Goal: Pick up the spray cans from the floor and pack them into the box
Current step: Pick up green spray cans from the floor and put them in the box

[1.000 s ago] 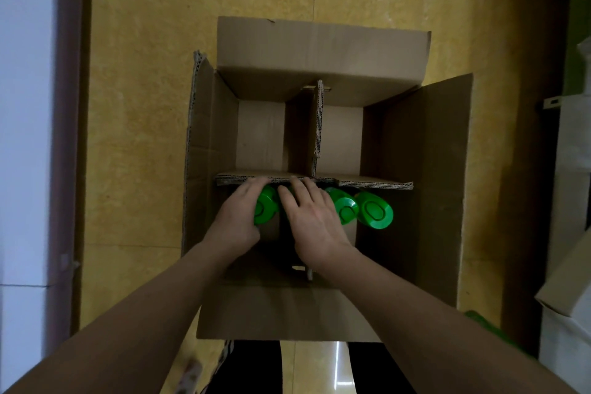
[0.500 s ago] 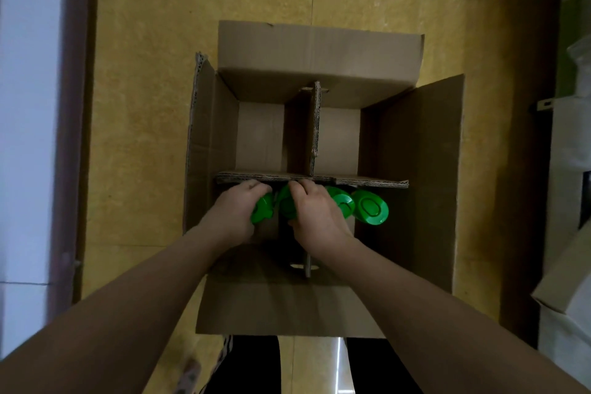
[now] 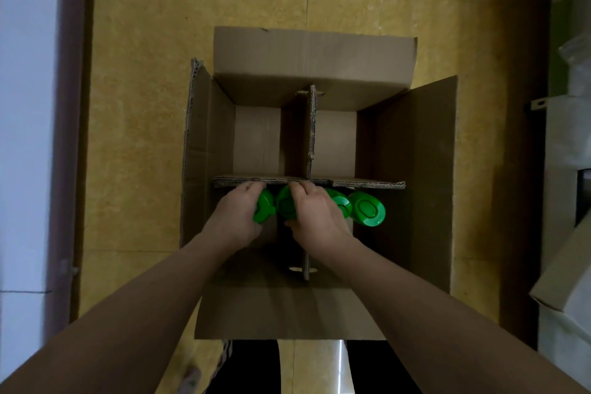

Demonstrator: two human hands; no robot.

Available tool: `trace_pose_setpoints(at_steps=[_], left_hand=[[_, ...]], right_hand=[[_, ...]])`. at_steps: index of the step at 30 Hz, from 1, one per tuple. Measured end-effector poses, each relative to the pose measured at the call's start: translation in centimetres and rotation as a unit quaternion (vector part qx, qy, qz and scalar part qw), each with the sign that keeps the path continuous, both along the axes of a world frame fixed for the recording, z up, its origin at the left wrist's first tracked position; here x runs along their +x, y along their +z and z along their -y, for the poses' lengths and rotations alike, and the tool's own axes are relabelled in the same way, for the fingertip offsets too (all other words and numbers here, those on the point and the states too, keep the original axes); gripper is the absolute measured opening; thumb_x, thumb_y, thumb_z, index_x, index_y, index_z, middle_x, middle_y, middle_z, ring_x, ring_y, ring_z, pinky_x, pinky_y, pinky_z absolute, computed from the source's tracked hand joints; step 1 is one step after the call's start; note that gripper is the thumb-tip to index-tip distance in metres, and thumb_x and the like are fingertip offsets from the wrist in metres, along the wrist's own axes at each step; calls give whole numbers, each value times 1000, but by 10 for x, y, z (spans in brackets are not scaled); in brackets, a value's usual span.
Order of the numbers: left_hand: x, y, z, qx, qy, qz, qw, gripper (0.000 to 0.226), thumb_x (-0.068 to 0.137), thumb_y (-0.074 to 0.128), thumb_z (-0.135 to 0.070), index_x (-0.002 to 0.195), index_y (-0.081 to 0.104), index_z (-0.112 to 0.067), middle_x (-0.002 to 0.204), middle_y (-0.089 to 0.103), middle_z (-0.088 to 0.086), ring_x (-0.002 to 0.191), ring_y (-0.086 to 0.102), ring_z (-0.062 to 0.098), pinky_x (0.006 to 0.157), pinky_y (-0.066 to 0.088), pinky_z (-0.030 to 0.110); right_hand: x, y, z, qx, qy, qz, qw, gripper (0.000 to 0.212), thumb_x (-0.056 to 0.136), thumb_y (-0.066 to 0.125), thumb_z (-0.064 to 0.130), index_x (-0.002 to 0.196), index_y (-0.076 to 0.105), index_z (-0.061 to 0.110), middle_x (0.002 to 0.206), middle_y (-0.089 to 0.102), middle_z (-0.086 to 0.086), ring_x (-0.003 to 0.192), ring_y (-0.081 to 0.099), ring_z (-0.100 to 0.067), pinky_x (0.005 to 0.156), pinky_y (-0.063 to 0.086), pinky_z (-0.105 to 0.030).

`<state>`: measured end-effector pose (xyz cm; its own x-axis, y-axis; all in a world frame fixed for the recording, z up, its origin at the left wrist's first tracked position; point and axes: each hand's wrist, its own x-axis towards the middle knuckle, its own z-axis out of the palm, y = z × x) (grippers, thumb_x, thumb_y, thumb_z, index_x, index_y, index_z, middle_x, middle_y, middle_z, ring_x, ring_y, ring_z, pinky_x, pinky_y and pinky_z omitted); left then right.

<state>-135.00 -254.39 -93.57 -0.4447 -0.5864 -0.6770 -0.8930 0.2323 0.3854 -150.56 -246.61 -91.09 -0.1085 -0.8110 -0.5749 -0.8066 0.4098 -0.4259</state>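
An open cardboard box (image 3: pixel 415 150) stands on the yellow floor, split into four cells by a cardboard cross divider (image 3: pixel 311 137). Several spray cans with green caps stand in the two near cells, just below the cross wall. My left hand (image 3: pixel 235 217) grips one green-capped can (image 3: pixel 263 209) in the near left cell. My right hand (image 3: pixel 318 217) grips a second can (image 3: pixel 285 206) beside it. Two more green caps (image 3: pixel 367 209) show in the near right cell. The can bodies are hidden.
The two far cells show bare cardboard bottoms. All box flaps are folded outward. A white wall with dark skirting (image 3: pixel 68 137) runs along the left. White cartons (image 3: pixel 569 281) stand at the right. My dark trouser legs (image 3: pixel 249 365) are below the box.
My fingers, flat on the caps a second ago, have curled round the two left cans. The two caps now tilt toward each other.
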Motion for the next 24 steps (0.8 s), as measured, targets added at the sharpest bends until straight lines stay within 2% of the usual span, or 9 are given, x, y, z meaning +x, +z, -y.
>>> trace_pose_setpoints(at_steps=[4,8,11,14,24], left_hand=[[3,0,-5,1,45,-4,999,92,70,83,-10,149,39,-24,144,49,1,129,48,25,103,47,41],[4,-1,-6,-21,154,3,988,85,68,88,-17,141,46,-24,132,55,1,120,53,22,93,49,34],[-5,0,-7,-31,180,3,983,82,67,89,-21,138,49,-21,125,57,1,116,54,21,92,50,34],[-16,0,-13,-43,206,12,978,85,66,91,-20,139,49,-17,128,56,4,120,53,24,96,47,36],[-27,3,-8,-6,265,30,964,90,60,94,-12,137,48,-14,134,51,9,123,49,28,89,37,28]], right_hand=[[1,-1,-2,-3,1,-1,1000,77,86,75,13,151,35,11,145,46,-12,130,44,-30,103,45,-41],[2,-1,-4,1,7,-1,1000,80,86,75,14,153,32,11,148,44,-11,133,42,-31,106,45,-42],[2,-1,-4,6,4,2,1000,79,87,74,14,153,32,11,148,43,-11,135,41,-32,108,43,-42],[1,-1,-3,7,5,3,1000,79,86,75,15,153,32,11,148,43,-11,135,41,-32,109,43,-42],[3,0,-3,-7,16,-7,1000,77,86,76,13,152,35,10,148,46,-12,132,45,-31,108,44,-41]])
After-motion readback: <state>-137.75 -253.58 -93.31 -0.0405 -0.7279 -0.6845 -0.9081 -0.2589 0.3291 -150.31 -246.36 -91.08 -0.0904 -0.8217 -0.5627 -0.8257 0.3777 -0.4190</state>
